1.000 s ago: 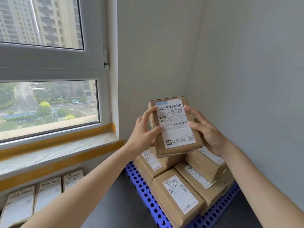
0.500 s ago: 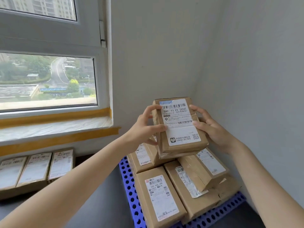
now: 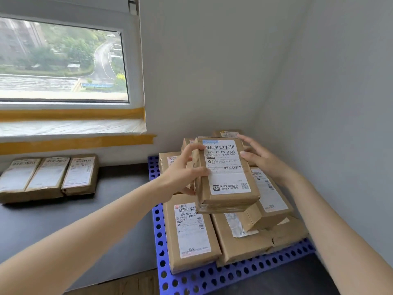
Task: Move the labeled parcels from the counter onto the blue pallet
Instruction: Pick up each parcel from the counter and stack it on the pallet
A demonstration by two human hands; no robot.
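Observation:
A brown parcel (image 3: 225, 177) with a white barcode label is held above the stack on the blue pallet (image 3: 212, 275). My left hand (image 3: 185, 169) grips its left edge, thumb on the label face and fingers curled over the top corner. My right hand (image 3: 261, 158) holds its right side with fingers spread along the edge. Several labeled parcels (image 3: 191, 233) lie piled on the pallet beneath, in the corner by the walls. Three more labeled parcels (image 3: 49, 175) lie side by side on the dark counter (image 3: 63, 216) at the left.
A window with a yellow-taped sill (image 3: 72, 128) runs along the back left. Grey walls (image 3: 319, 103) close the corner behind and right of the pallet. A strip of wooden floor (image 3: 136, 284) shows below the counter edge.
The held parcel has come down toward the stack, and my view has tilted downward. Both hands keep the same hold on it.

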